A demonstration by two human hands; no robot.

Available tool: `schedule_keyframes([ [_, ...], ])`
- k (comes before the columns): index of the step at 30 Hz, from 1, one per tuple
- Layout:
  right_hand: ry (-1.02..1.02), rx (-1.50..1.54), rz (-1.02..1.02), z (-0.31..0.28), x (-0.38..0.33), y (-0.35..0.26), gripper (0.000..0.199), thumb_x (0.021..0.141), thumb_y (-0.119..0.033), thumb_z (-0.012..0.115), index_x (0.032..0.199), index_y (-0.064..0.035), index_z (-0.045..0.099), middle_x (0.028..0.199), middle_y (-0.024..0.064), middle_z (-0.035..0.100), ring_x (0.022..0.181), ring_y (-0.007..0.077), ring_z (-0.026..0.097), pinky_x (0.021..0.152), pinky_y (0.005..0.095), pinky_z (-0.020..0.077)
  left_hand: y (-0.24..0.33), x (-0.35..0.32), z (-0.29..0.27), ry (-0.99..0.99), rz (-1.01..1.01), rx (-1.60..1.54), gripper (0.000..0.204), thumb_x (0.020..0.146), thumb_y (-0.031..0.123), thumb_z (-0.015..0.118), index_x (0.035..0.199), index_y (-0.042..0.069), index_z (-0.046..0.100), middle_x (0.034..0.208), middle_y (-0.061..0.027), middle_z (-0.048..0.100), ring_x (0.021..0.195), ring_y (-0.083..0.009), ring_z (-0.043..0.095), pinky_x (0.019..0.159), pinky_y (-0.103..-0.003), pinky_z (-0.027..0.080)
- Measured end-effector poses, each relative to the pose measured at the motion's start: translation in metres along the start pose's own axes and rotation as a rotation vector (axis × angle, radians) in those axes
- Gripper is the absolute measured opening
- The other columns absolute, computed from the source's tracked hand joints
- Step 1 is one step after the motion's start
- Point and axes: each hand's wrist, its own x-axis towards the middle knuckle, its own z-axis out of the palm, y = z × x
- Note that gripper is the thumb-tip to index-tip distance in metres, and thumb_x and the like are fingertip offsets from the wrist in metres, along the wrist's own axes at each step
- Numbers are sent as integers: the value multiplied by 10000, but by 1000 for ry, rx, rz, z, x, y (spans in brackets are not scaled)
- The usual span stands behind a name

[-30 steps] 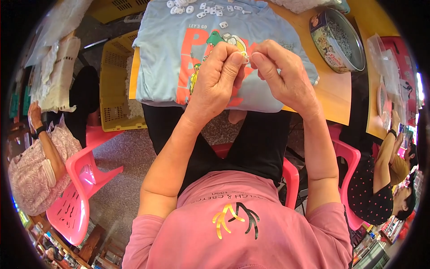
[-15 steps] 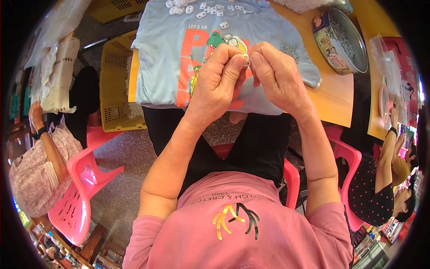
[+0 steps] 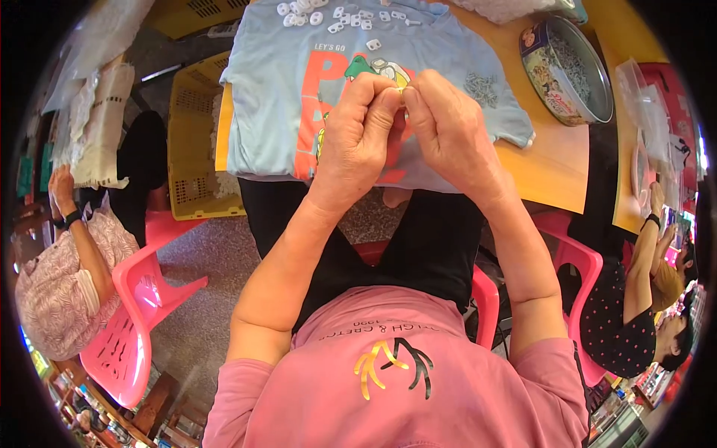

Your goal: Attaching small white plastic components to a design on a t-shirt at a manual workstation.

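Note:
Over the light blue T-shirt [image 3: 261,104] spread on the table, both my hands meet fingertip to fingertip. My left hand [image 3: 358,134] is closed in a pinch, and so is my right hand [image 3: 452,131]. Between their tips sits a small white plastic piece [image 3: 402,88], nearly covered by the fingers. Beyond them on the cloth lie several white plastic pieces with two holes [image 3: 373,45], more of them clustered toward the far edge. A little heap of small grey metal parts [image 3: 482,88], possibly screws, lies to the right of my right hand.
An open round tin [image 3: 553,89] holding many similar metal parts stands on the yellow tabletop [image 3: 553,172] at the right. A yellow plastic crate [image 3: 198,142] is left of the table. Other people sit on both sides, near pink plastic chairs [image 3: 138,299].
My pinched fingertips have shifted slightly left and away from me. The white piece, showing more clearly before, is now mostly covered. My right hand has turned a little.

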Motion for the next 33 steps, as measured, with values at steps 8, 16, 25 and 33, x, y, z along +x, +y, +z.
schedule_keyframes([
  [8, -166, 331, 348, -25, -4, -2, 265, 1048, -216, 449, 949, 12, 543, 783, 84, 589, 662, 167, 555, 627, 294, 469, 2, -1, -2, -26, -90, -71, 145, 1038, 167, 484, 955, 54, 520, 731, 24, 519, 630, -37, 459, 551, -200, 378],
  [16, -132, 114, 163, -28, -3, 1, 192, 993, -179, 536, 949, 7, 549, 771, 161, 563, 705, 354, 569, 637, 395, 457, 5, -2, -1, -58, -58, -36, 180, 1037, 175, 490, 917, 45, 522, 722, 29, 510, 623, -41, 443, 536, -203, 368],
  [25, -117, 34, -22, -22, -2, 2, 140, 988, -93, 536, 916, 27, 536, 741, 98, 523, 598, 209, 534, 556, 323, 437, 3, -2, -2, -54, -25, -16, 152, 1028, 143, 503, 918, 41, 525, 692, 26, 501, 605, -37, 431, 522, -212, 352],
  [33, -73, 64, -16, -15, -6, 3, 119, 971, -48, 542, 882, 30, 530, 747, 105, 526, 581, 212, 537, 535, 326, 430, -1, -3, -1, -27, 20, 17, 90, 1007, 92, 532, 941, 32, 547, 697, 22, 497, 612, -50, 435, 529, -223, 358],
])
